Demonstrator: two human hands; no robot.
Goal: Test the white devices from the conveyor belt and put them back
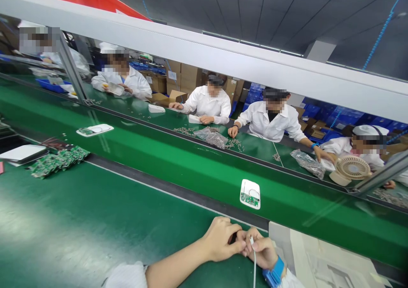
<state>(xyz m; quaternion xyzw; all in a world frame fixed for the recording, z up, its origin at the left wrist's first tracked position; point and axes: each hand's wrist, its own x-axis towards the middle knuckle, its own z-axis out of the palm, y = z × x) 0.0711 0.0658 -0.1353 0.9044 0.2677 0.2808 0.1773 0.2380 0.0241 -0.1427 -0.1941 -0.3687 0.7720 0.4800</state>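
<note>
Near the front edge of the green bench my left hand [219,240] is closed in a pinch, its thumb and fingertips meeting those of my right hand. Whatever sits between its fingertips is hidden. My right hand [263,252] wears a blue wrist strap [274,272] and grips a white cable [254,266], whose plug end stands up by the thumb while the rest hangs downward. Beyond both hands, a white casing [244,189] with a green circuit board lies on the bright green conveyor belt.
Stacked circuit boards [60,160] lie on the left of the bench. Another white casing [101,128] rests on the belt. Cardboard sheets [306,254] are at my right. Across the belt, people in white work beside bags of small parts [215,139] and a fan [352,168].
</note>
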